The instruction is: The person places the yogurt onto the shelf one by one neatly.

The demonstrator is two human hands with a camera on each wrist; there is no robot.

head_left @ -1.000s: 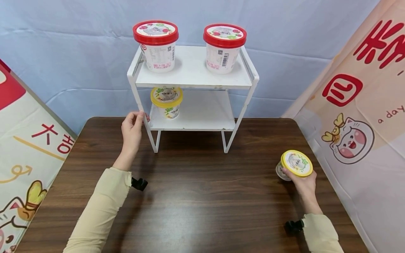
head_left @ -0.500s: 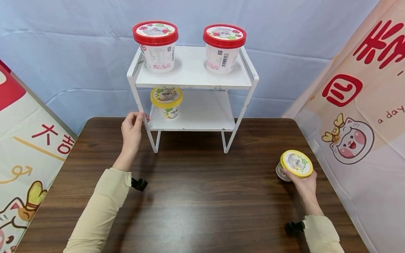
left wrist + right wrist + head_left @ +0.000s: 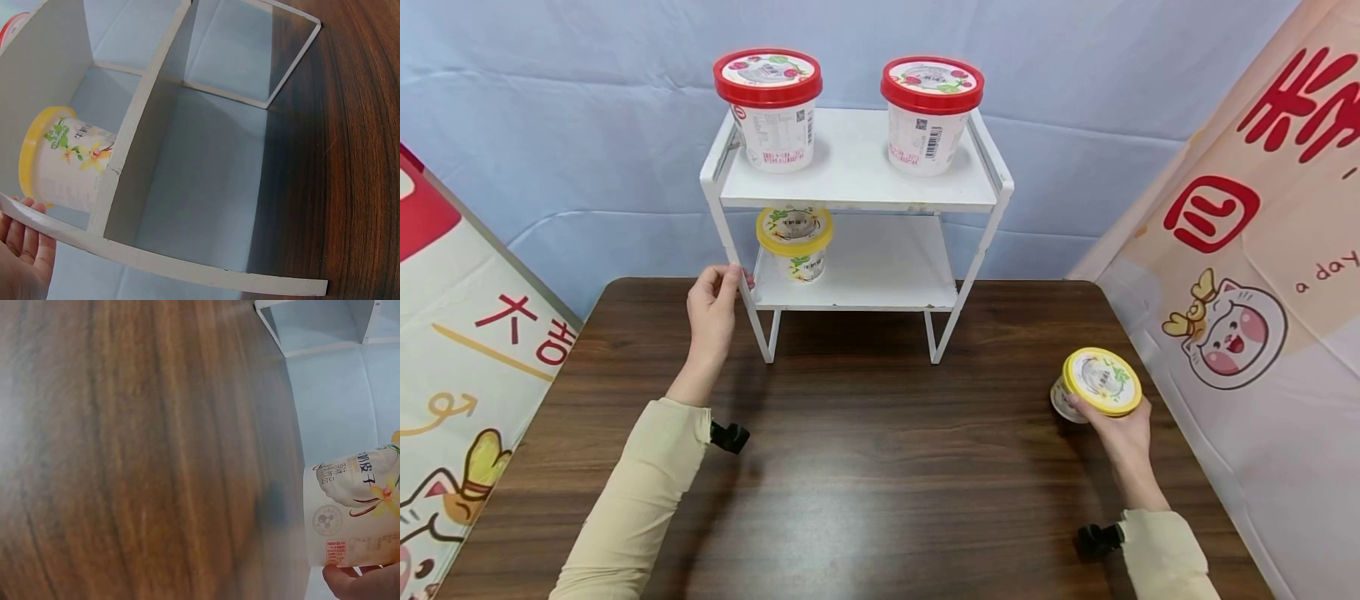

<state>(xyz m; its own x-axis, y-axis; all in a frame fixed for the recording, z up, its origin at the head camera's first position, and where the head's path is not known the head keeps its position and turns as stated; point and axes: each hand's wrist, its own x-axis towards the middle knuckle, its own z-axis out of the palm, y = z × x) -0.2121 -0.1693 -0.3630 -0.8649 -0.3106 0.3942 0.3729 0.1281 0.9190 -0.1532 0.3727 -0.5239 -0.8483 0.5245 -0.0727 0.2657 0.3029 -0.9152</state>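
Note:
A white two-tier shelf rack (image 3: 859, 190) stands at the back of the table. My left hand (image 3: 713, 302) grips its left front post beside the lower tier; in the left wrist view its fingers (image 3: 28, 240) curl round the post. At the right side of the table, my right hand (image 3: 1123, 437) holds a yellow-lidded tub (image 3: 1102, 382), tilted a little. The right wrist view shows the printed side of this tub (image 3: 353, 512) with a thumb at its lower edge. Another yellow-lidded tub (image 3: 795, 242) stands on the lower tier at the left.
Two red-lidded tubs stand on the upper tier, one left (image 3: 775, 137) and one right (image 3: 927, 142). The dark wooden table (image 3: 865, 450) reaches back to a pale blue cloth (image 3: 1037, 167). Printed banners flank both sides, the right banner (image 3: 1232, 292) close to the held tub.
My right hand has raised and tipped the yellow-lidded tub slightly, shifting it a little away from me. My left hand stays on the rack post.

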